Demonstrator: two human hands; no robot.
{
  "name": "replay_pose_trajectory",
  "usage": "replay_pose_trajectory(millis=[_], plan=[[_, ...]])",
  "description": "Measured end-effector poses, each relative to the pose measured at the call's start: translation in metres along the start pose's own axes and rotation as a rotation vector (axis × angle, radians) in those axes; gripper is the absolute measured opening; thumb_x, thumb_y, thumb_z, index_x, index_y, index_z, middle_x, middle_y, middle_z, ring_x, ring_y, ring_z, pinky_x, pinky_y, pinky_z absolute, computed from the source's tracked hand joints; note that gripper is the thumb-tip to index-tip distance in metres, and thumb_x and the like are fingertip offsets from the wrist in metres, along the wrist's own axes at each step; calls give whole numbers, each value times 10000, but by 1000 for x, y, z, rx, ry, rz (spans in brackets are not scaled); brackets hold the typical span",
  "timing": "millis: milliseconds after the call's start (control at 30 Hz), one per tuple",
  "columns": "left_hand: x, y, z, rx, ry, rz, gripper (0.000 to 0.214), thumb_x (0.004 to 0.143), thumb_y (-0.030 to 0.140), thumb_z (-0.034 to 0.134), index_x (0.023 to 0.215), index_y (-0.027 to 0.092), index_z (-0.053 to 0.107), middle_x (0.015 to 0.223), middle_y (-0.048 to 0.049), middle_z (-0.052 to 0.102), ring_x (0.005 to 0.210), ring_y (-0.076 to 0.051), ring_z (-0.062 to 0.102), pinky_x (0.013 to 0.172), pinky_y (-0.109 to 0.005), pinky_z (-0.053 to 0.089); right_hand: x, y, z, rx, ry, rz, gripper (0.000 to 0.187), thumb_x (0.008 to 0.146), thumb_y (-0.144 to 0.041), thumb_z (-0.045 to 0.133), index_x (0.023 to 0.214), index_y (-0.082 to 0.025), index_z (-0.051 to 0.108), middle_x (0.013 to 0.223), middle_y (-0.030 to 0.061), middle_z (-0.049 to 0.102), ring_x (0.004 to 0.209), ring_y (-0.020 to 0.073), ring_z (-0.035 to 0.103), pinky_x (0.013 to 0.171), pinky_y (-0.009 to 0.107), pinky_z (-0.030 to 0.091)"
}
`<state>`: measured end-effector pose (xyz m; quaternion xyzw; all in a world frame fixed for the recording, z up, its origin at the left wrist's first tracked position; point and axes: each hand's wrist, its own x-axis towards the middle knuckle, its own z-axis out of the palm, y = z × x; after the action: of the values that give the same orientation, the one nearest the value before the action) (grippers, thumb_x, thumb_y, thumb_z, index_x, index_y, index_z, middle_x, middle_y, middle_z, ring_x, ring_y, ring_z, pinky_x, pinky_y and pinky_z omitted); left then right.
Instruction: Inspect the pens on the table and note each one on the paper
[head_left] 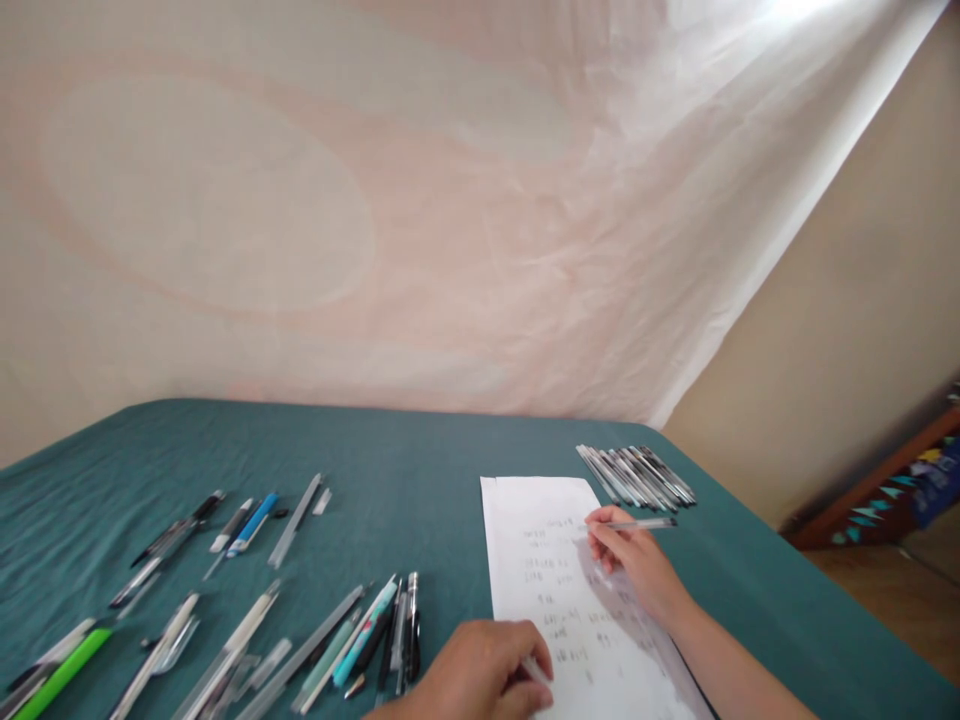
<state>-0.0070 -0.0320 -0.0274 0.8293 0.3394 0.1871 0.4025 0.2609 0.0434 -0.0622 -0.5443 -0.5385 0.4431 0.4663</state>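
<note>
My right hand is closed on a clear-barrelled pen above the upper part of a white sheet of paper. The pen lies nearly level, its dark end pointing right. Rows of handwriting, too blurred to read, cover the sheet. My left hand is at the paper's lower left edge, fingers curled round a small translucent piece that looks like a pen cap; part of it is hidden. Just left of that hand lie several pens, among them a turquoise pen and a black pen.
A neat row of clear pens lies beyond my right hand. Scattered on the left of the green cloth are a blue pen, a bright green pen, a loose clear cap and several others. A pale curtain hangs behind.
</note>
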Motion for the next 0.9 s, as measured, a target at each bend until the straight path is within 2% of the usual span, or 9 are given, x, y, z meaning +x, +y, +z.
replay_pose_trajectory(millis=[133, 233, 367, 467, 600, 800, 900], plan=[[0, 0, 0, 12, 13, 14, 115, 803, 212, 622, 917, 202, 639, 837, 0, 697, 761, -126, 641, 695, -163, 442, -4, -6, -1, -26, 1, -8, 278, 798, -475, 599, 798, -198, 573, 579, -15, 589, 474, 112, 485, 460, 220, 364], [1, 0, -1, 10, 1, 20, 115, 805, 204, 621, 917, 195, 641, 824, -3, 698, 746, -124, 641, 684, -159, 441, -9, -14, 1, -41, 2, -47, 260, 828, -463, 569, 832, -204, 571, 632, -5, 618, 507, 117, 509, 489, 228, 384], [1, 2, -3, 15, -9, 34, 124, 797, 196, 627, 921, 189, 642, 821, -5, 698, 735, -124, 642, 675, -156, 439, -14, -16, 6, -108, -79, -74, 234, 855, -429, 542, 853, -197, 569, 723, 23, 667, 532, 111, 516, 538, 241, 405], [1, 1, -3, 21, -20, 32, 129, 802, 201, 620, 929, 188, 642, 826, -7, 698, 736, -126, 644, 664, -155, 441, -11, -10, 7, -108, -83, -23, 233, 839, -423, 553, 821, -192, 574, 679, 16, 657, 525, 111, 521, 512, 231, 395], [1, -5, -1, 30, -33, 32, 138, 801, 218, 617, 936, 197, 637, 843, -6, 698, 750, -133, 646, 666, -162, 443, -3, -4, 4, 15, -56, 62, 244, 785, -430, 597, 780, -187, 574, 636, -2, 614, 582, 144, 592, 480, 221, 404], [4, -14, 3, 34, -44, 58, 143, 818, 260, 599, 952, 216, 625, 860, 3, 695, 760, -130, 642, 661, -159, 434, 12, -12, -4, 116, -152, 237, 204, 741, -370, 639, 752, -185, 554, 576, -38, 563, 505, 135, 594, 429, 210, 406], [5, -15, 2, 37, -52, 55, 142, 819, 279, 596, 945, 220, 626, 862, 5, 693, 752, -131, 638, 656, -163, 431, 14, -10, -3, 114, -119, 214, 211, 739, -381, 640, 753, -189, 554, 551, -42, 557, 453, 125, 565, 389, 203, 383]])
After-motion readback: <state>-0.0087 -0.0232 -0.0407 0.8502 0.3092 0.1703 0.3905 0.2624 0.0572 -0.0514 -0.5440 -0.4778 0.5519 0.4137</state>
